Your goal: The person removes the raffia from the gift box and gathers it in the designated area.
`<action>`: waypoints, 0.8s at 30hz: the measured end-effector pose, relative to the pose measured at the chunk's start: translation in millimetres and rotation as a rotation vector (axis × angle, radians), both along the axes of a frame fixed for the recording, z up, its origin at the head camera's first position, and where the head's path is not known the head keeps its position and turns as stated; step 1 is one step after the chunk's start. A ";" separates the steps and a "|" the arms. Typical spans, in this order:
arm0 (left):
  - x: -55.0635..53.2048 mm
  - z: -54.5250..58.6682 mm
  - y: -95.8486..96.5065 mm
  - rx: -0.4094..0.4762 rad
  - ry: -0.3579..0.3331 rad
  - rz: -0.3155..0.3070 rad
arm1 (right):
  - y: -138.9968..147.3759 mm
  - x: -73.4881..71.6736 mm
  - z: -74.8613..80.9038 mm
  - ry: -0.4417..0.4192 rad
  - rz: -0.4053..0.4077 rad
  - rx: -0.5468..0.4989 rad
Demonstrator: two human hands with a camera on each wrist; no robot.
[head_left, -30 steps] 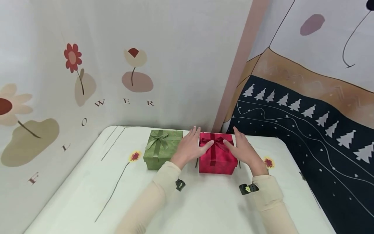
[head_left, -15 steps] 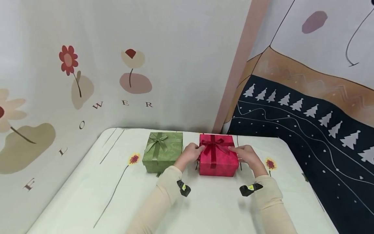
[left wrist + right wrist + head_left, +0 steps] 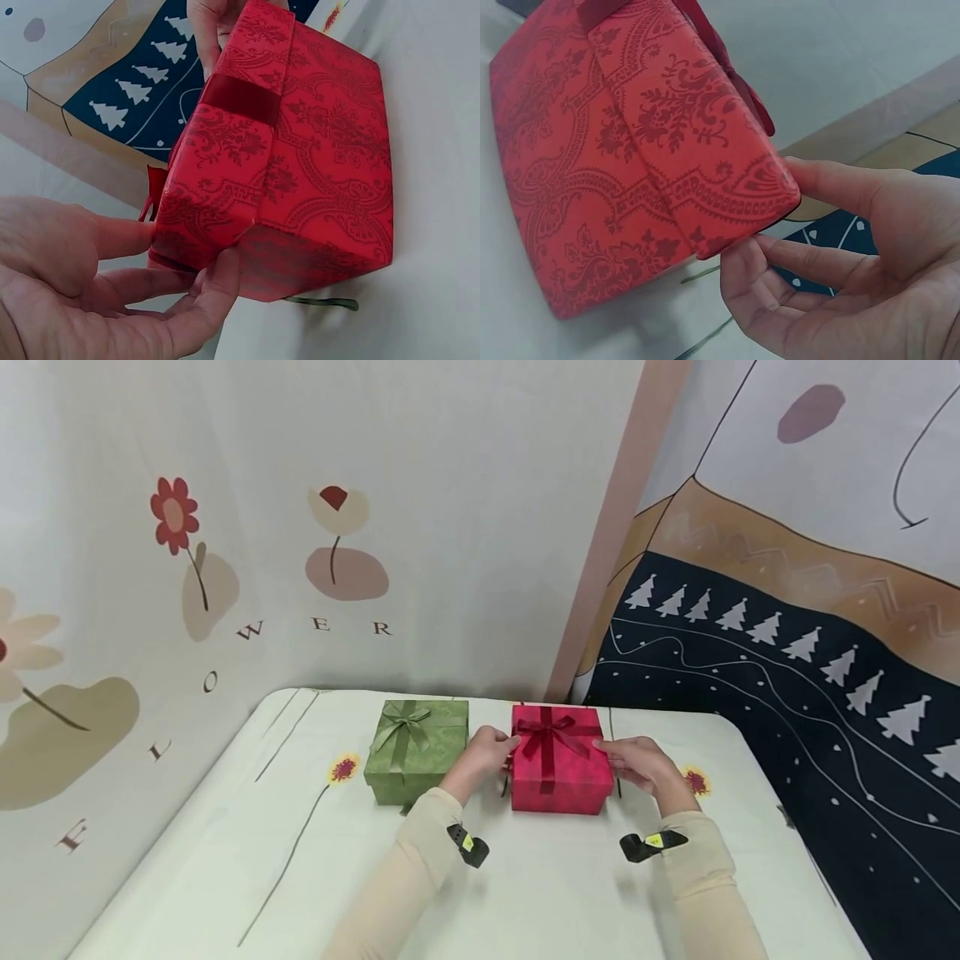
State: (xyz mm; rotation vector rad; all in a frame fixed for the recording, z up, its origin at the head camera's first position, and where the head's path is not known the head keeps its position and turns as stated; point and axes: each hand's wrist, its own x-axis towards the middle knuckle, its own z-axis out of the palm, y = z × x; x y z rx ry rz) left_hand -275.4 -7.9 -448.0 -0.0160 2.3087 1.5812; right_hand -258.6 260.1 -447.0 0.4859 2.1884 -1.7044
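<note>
A red patterned gift box (image 3: 562,793) with a dark red ribbon and bow stands on the white table (image 3: 558,893). My left hand (image 3: 486,753) grips the left edge of its lid (image 3: 225,142), thumb on the top edge and fingers curled below the lid's side. On the opposite edge, my right hand (image 3: 647,763) pinches the same lid between thumb and fingertips. In both wrist views the lid sits down over the box body (image 3: 551,187). Left of the red box, close by my left hand, is a green gift box (image 3: 401,789) with a green bow.
A pale wall cloth (image 3: 450,527) with printed flowers and letters rises behind the table. To the right hangs a dark cloth (image 3: 750,727) with white trees. Printed flowers with long stems mark the tablecloth.
Both hands came down from above the red gift box to the sides of its lid, fingers curling under the edge. Lately the right hand shifted slightly rightward. Neither box has visibly moved.
</note>
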 end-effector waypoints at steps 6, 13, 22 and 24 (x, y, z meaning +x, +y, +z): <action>0.5 0.1 0.1 0.022 0.000 -0.003 | 2.3 -0.3 3.8 -0.002 0.034 -0.011; 0.9 0.3 -0.1 -0.031 0.023 0.015 | 6.6 -2.2 9.7 -0.011 0.090 -0.055; 2.3 2.8 1.5 0.009 0.014 0.021 | 9.9 -6.4 10.9 -0.042 0.115 -0.191; 1.9 2.6 2.0 0.018 0.008 0.018 | 8.9 -7.9 11.3 -0.057 0.101 -0.193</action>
